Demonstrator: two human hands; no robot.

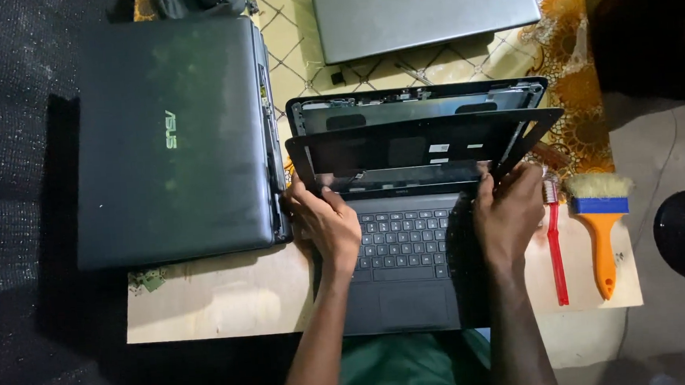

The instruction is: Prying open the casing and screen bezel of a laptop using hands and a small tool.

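Bezel, a thin black frame, hangs partly free of the open laptop that sits at the near edge of the table. Its top bar has come away from the lid, and the right end juts out past the lid's corner; the lower bar sits just above the keyboard.

Left hand is closed on the bezel's lower left corner, fingers curled over the frame. Right hand pinches the lower right corner the same way, thumb and fingers shut on the strip.

Just right of the laptop lie a red toothbrush and, beyond it, an orange-handled brush with a blue band. Touching the laptop's left side is a closed dark laptop; behind the lid rests a closed grey laptop. A patterned cloth covers the table's far part.

Risks, as I judge them: the frame is thin and already skewed, so pulling harder on one corner than the other could snap it or break any clips that may hold along the bottom. Twisting it against the panel might scratch or crack the screen. A sudden release could swing the right hand into the brushes and knock them off the table's edge. Whether any cable crosses behind the frame cannot be told.
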